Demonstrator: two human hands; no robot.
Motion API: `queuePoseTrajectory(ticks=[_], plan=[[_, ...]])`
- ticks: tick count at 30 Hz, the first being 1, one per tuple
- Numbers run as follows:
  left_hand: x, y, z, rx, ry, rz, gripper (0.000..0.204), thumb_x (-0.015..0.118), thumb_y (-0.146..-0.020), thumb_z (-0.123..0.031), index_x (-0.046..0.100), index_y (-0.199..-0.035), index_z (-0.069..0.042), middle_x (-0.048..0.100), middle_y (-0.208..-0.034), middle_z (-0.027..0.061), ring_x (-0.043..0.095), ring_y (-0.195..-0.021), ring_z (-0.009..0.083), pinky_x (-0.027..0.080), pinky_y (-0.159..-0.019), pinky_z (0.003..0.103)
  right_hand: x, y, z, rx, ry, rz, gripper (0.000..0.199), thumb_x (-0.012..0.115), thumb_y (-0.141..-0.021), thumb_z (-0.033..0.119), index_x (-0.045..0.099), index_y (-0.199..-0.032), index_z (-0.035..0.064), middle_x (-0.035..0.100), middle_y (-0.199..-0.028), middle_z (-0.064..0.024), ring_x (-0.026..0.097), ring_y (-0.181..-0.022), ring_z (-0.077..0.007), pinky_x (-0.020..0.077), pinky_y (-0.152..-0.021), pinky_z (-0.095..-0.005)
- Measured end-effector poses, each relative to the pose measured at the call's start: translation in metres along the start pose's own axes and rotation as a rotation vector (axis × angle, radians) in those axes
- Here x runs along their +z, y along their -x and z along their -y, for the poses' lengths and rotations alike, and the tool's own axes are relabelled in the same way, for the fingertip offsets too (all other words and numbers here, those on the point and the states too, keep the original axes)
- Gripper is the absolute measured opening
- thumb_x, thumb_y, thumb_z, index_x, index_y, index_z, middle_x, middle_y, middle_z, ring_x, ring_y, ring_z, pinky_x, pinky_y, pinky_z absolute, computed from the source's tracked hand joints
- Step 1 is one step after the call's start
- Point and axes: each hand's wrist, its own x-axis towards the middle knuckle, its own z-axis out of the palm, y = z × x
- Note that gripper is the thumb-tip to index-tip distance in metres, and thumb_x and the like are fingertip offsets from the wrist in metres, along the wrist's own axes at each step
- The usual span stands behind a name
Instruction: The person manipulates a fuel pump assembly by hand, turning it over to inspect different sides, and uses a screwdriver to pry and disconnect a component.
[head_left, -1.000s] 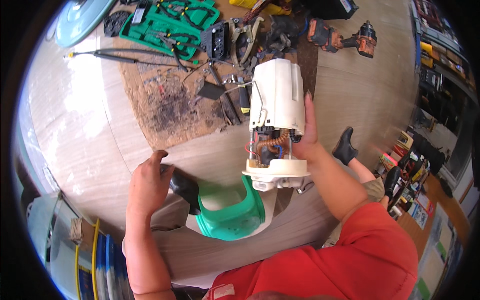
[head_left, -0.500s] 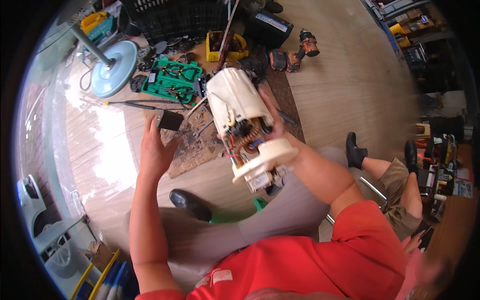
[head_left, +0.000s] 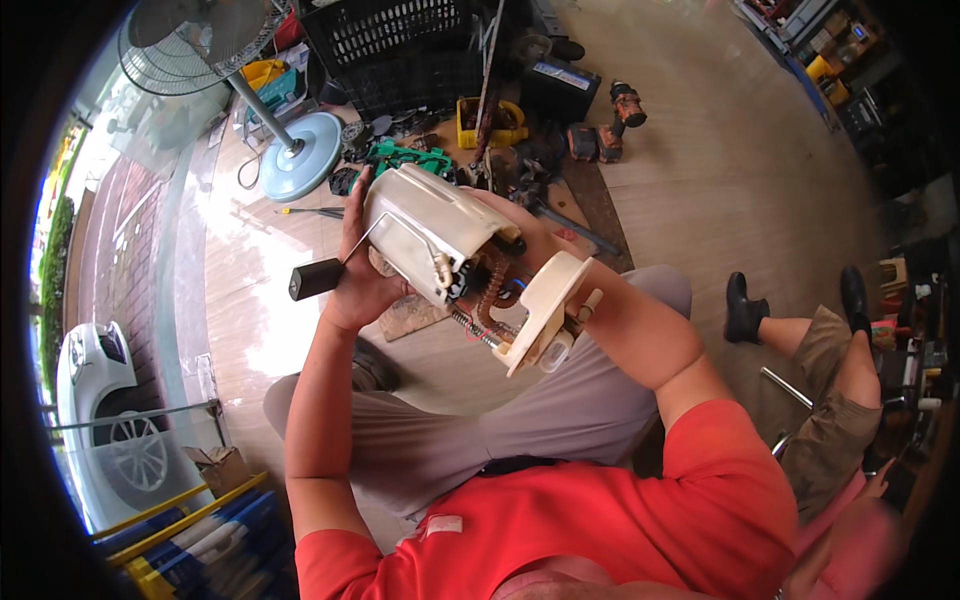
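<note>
A cream plastic fuel pump module (head_left: 430, 215) is tilted in front of me above my lap. Its round flange (head_left: 548, 312) points toward my lower right, joined to the body by a brown corrugated hose (head_left: 492, 290) and a spring rod. A bent wire arm runs from the body to a black float block (head_left: 317, 280), which hangs in front of my left wrist. My left hand (head_left: 362, 292) is against the body's left side, fingers along it and thumb beneath. My right hand supports the module from behind; the body hides most of its fingers (head_left: 520, 225).
Beyond the module lie a green tool case (head_left: 405, 157), a yellow container (head_left: 490, 122), a black battery (head_left: 560, 90) and an orange cordless drill (head_left: 610, 130). A pedestal fan's blue base (head_left: 300, 155) stands far left, next to a black crate (head_left: 390, 50). Another person's legs (head_left: 790, 330) show at right.
The module has swung leftward and tilted further. My left hand, apart from the body before, now touches its side. The view has shifted, bringing the fan and a white car further into sight.
</note>
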Motion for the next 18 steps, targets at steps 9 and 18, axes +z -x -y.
queuePoseTrajectory(ticks=[9,18], plan=[[0.002,0.018,0.028,0.063,-0.019,-0.012,0.114,0.093,-0.056,-0.038,0.031,-0.146,-0.007,0.034,-0.147,0.0233,0.041,-0.133,0.0367,0.035,-0.110,0.046,-0.005,-0.003,-0.007,0.228,-0.069,-0.063,0.043,0.046,-0.101,0.016,0.039,-0.143,0.0067,0.056,-0.130,-0.0125,0.058,-0.115,-0.0178,0.0511,-0.095,-0.0349],[0.057,0.034,0.054,-0.530,0.628,-0.165,0.130,0.096,-0.050,-0.031,0.017,-0.150,-0.002,0.037,-0.144,0.0132,0.041,-0.132,0.0249,0.036,-0.111,0.039,-0.041,-0.060,-0.014,0.470,-0.612,-0.197,0.047,0.047,-0.099,0.043,0.049,-0.130,0.0071,0.065,-0.115,-0.0117,0.066,-0.099,-0.0247,0.0557,-0.087,-0.0391]])
